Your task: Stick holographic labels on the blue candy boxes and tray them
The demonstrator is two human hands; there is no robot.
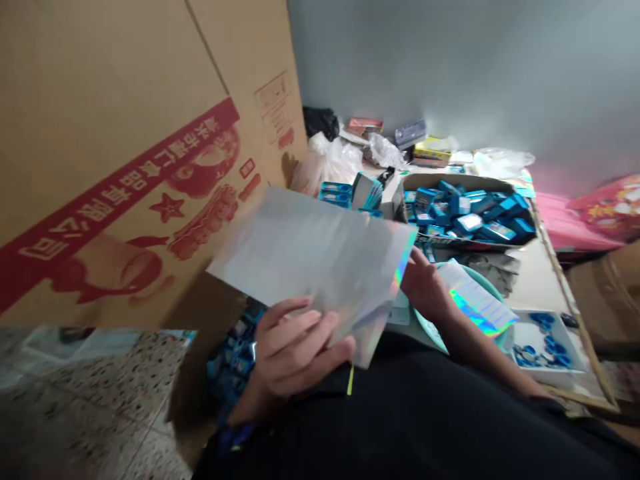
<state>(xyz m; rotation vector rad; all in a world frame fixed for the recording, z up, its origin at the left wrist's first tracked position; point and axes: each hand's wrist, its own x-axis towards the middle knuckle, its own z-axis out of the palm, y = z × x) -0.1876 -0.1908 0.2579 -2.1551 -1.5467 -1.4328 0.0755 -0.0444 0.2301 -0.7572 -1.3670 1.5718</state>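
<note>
1. L hand (297, 350): fingers bent, closed on near edge of the pale sheet (320, 240), fingers lying across its upper face.
2. Sheet: held up at a tilt, in front of the person's dark top (425, 413); rainbow sheen on R edge, a clear-ish corner hanging below, R of L hand.
3. R hand (425, 283): just by the sheet's R edge, forearm reaching over the basin; fingertips hidden behind the sheet, so can't tell if it's gripping or only touching.
4. Teal basin (425, 327): R of the sheet, partly behind R forearm; a 2nd shiny sheet (470, 297) lies across it, rainbow band on its near side.
5. Open box (465, 243): beyond basin, full of blue packs (450, 203) in a jumble.
6. White tray (523, 337): R of basin, near table edge, w/ small blue pcs (555, 350) inside.
7. Big carton (125, 67): L side, red print, close to the sheet's L end; more blue pkgs (237, 363) below, by L wrist.
8. Back: white plastic bag (327, 160) etc. along the grey wall (475, 80); speckled flr (100, 413) lower L.
</note>
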